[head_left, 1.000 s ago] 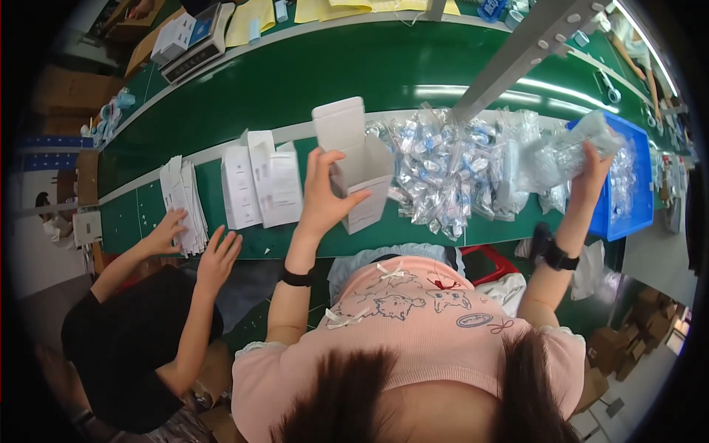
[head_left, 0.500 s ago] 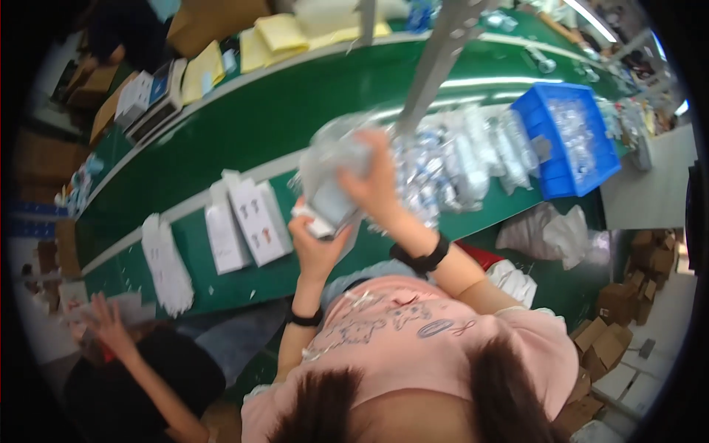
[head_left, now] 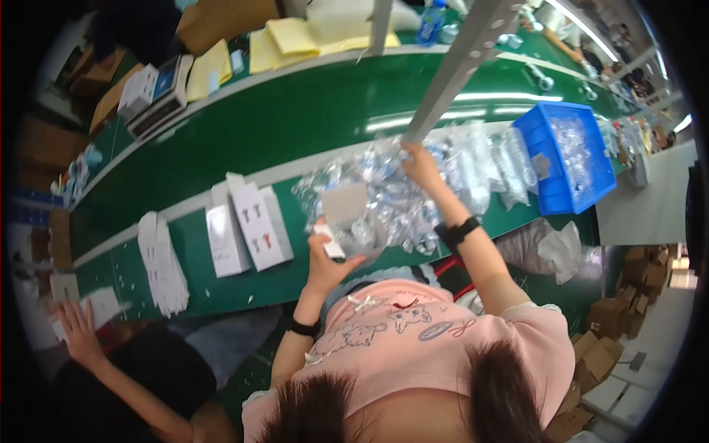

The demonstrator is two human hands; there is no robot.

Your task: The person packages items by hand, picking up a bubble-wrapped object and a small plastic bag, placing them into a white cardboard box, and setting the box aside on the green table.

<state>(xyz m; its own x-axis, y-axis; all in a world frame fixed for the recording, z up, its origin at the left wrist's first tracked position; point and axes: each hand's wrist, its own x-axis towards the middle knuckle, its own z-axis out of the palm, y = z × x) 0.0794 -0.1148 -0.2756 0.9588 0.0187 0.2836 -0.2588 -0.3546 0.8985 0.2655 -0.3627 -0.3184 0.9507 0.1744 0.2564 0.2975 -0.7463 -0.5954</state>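
My left hand (head_left: 326, 262) is closed round an open white box (head_left: 345, 203), held tilted over the front edge of the bench with its flap standing up. Inside the box lies a clear plastic-wrapped part (head_left: 360, 233). My right hand (head_left: 422, 167) is stretched out over a pile of small clear plastic bags (head_left: 391, 193), close to the foot of a metal post. Its fingers are curled down among the bags, and what they grip is hidden. Longer bubble-wrapped packs (head_left: 473, 173) lie just to the right of it.
Upright white boxes (head_left: 260, 225) and a stack of flat cartons (head_left: 161, 269) stand to the left. A blue crate (head_left: 565, 159) with clear bags is at the right. The metal post (head_left: 461, 70) rises beyond my right hand. At lower left a co-worker's hand (head_left: 77, 332) touches white card.
My right hand has left the box and moved right to the bag pile. The clear plastic at the box now lies inside it. The co-worker's hand has come down onto white card.
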